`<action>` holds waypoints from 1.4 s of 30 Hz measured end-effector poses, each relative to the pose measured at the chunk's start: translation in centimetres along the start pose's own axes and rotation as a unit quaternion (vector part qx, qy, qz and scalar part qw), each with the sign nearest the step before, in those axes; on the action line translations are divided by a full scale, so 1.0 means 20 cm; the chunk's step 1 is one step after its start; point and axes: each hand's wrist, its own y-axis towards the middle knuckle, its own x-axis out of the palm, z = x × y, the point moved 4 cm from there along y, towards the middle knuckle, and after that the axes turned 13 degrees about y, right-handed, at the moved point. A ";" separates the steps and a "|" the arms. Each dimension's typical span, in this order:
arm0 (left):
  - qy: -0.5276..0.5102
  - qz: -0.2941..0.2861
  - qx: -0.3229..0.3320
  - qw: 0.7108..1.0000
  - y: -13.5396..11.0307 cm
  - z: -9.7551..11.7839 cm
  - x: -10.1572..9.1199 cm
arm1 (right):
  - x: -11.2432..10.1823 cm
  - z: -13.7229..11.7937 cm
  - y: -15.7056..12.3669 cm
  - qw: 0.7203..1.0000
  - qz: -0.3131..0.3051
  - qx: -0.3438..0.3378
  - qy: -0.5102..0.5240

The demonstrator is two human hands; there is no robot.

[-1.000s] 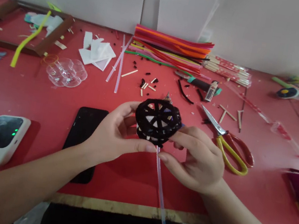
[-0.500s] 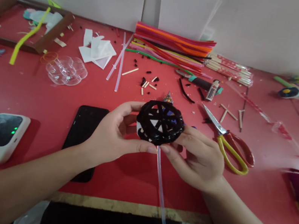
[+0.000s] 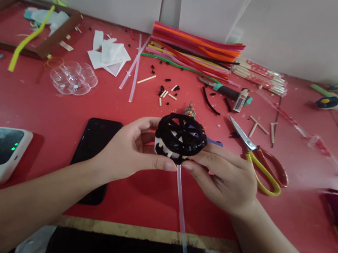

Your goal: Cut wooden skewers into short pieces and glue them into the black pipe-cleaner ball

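Two bare hands, a left hand [image 3: 131,150] and a right hand [image 3: 228,179], meet at the centre of the view around a black wheel-shaped piece [image 3: 181,146], which is held above a red tabletop [image 3: 59,121]. The piece is tilted so that its round, spoked face shows, with white and pale bits visible along its near side.

The left forearm [image 3: 46,201] slants in from the lower left corner. The left hand grips the piece from its left side: the fingers bend behind it, partly hidden, and the thumb lies almost level, pointing right, along the lower front edge.

The right forearm [image 3: 284,249] comes in from the lower right, the back of the right hand turned upward. Its fingers reach left to the right side of the piece, and its thumb angles up to the bottom edge. Both hands are closed lightly on the piece; how firmly they press, I cannot tell.

The two thumb tips almost meet, with the top of a translucent tube [image 3: 181,208] between them. Whether either thumb squeezes the tube is unclear. It hangs down past the table's near edge.

A black phone [image 3: 96,144] lies partly under the left wrist; scissors [image 3: 257,154] lie just beyond the right knuckles.
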 end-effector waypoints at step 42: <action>-0.014 -0.065 -0.034 0.997 0.03 -0.03 0.00 | 0.01 0.01 -0.01 0.998 -0.055 -0.008 0.006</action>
